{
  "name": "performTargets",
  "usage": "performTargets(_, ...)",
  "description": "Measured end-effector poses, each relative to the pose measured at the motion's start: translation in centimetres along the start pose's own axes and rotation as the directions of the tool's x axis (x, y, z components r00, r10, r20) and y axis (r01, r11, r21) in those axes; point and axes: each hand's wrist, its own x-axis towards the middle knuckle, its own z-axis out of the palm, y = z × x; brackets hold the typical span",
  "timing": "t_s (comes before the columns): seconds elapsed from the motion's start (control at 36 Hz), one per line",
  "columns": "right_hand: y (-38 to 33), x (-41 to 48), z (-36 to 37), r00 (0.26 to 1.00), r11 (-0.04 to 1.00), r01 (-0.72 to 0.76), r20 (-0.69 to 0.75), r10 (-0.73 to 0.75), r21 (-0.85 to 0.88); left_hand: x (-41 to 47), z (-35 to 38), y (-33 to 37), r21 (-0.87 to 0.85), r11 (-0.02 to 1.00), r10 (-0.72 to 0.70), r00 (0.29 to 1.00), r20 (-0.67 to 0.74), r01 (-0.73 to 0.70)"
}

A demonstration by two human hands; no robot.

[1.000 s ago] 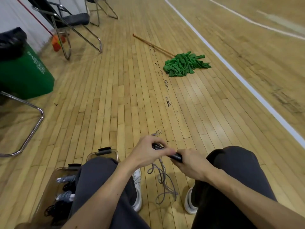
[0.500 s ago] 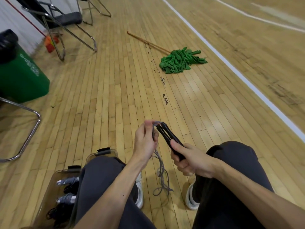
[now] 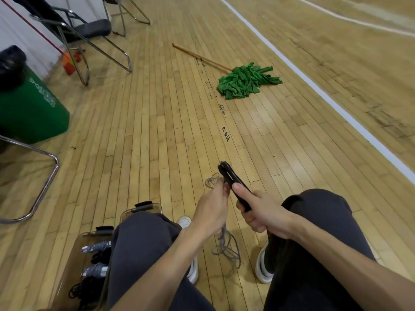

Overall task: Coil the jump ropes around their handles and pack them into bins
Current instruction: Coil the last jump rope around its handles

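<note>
Between my knees, just ahead of me, my right hand [image 3: 258, 209] is closed round the pair of black plastic handles [image 3: 230, 178], held side by side with their free ends pointing up toward 11 o'clock. A second ago they lay level, with both hands on them; since then I have tipped them upright and let go with the left. My left hand [image 3: 213, 207] now pinches the thin grey jump-rope cord [image 3: 226, 248] just beside the handles at their 9 o'clock, and a small loop of it stands up above my fingertips. Half a second ago that pinch sat higher, near the handle tips; it has come down alongside the shafts.

I read this as the start of the wrap: handles paired, cord in hand, but no turn laid round them yet as far as I can see. Most of the cord hangs slack from my left hand and lies in loose loops on the wooden gym floor [image 3: 157, 131] between my shoes, at 6 o'clock.

At 7 o'clock, beside my left leg, the clear plastic bin [image 3: 77, 243] already holds coiled ropes, so this one goes there once wound.
</note>
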Motion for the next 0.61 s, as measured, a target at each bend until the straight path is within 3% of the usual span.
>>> performTargets(0.11, 0.6, 0.3, -0.4, 0.997, 0.992, 0.022, -0.071, -0.031, -0.126, 0.0, -0.9, -0.2, 0.44, 0.89, 0.078, 0.991, 0.11, -0.119)
performTargets(0.22, 1.0, 0.6, -0.6, 0.993, 0.971, 0.015, -0.107, -0.042, -0.24, 0.0, -2.1, 0.0, 0.665, 0.691, 0.13, 0.954, 0.27, -0.282)
performTargets(0.33, 1.4, 0.9, -0.5, 0.992, 0.929, -0.004, -0.117, -0.043, -0.371, 0.2, -4.0, 0.9, 0.722, 0.558, 0.15, 0.906, 0.397, -0.409)
performTargets(0.5, 2.2, 1.1, 0.0, 1.0, 0.851, -0.015, -0.011, 0.011, -0.525, 0.6, -5.8, 2.5, 0.669, 0.459, 0.21, 0.803, 0.559, -0.585)
performTargets(0.61, 2.5, 1.0, 0.0, 0.995, 0.817, 0.022, 0.093, 0.04, -0.576, 0.8, -6.8, 3.6, 0.625, 0.482, 0.188, 0.769, 0.611, -0.614)
